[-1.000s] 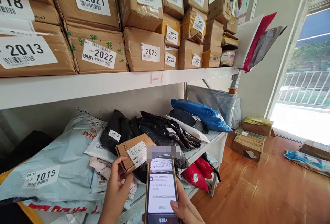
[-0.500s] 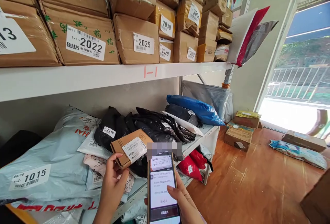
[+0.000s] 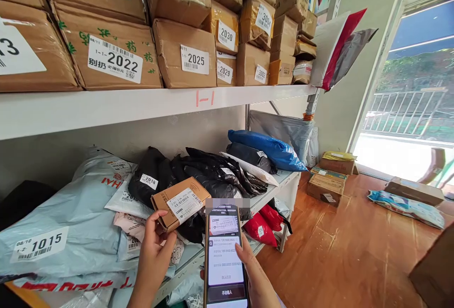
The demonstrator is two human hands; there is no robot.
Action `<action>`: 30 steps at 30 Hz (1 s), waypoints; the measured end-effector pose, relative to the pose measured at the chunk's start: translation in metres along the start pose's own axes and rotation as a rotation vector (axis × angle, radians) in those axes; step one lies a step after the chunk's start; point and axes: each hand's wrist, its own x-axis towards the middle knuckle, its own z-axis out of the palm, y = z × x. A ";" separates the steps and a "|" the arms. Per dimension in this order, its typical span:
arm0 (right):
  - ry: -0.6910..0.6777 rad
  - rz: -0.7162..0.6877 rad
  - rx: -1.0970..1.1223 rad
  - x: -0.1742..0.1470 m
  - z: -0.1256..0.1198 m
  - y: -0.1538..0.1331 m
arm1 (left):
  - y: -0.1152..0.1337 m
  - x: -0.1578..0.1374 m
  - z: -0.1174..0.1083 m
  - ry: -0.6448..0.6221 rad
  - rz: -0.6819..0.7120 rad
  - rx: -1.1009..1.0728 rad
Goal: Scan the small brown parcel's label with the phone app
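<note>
Little had shifted since half a second before: the view had slid slightly leftward, and the small cardboard box (image 3: 180,202) and the phone (image 3: 224,256) sat almost where they had been. The left hand (image 3: 153,251) gripped the box by its lower left corner, fingers closed around it, holding it tilted with its white barcode label facing up, just above the parcels on the lower shelf (image 3: 271,189). The right hand (image 3: 256,275) was closed around the phone, held upright just right of the box, its screen lit and its thumb resting at the screen's right edge. Beneath and behind the box lay black poly bags (image 3: 213,175), a grey mailer marked 1015 (image 3: 64,232) and, farther along, a blue mailer (image 3: 266,149). The white upper shelf (image 3: 142,104), marked 1-1 in red on its edge, carried stacked brown cartons (image 3: 184,52) with numbered labels such as 2022 and 2025. To the right stretched a reddish wooden floor (image 3: 347,251) with a few boxes (image 3: 328,182) and a flat parcel (image 3: 406,206) lying on it, near a bright doorway (image 3: 407,147) with a railing outside.
</note>
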 end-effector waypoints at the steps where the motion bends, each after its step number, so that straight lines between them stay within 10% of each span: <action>1: -0.001 -0.007 0.012 0.000 0.002 -0.001 | 0.002 -0.001 0.001 0.003 0.001 -0.002; 14: 0.138 -0.066 -0.005 0.011 -0.015 0.010 | 0.007 -0.007 0.006 0.024 -0.014 -0.020; 30: -0.233 0.090 -0.004 0.007 -0.012 0.000 | 0.002 -0.003 0.005 0.027 -0.015 -0.019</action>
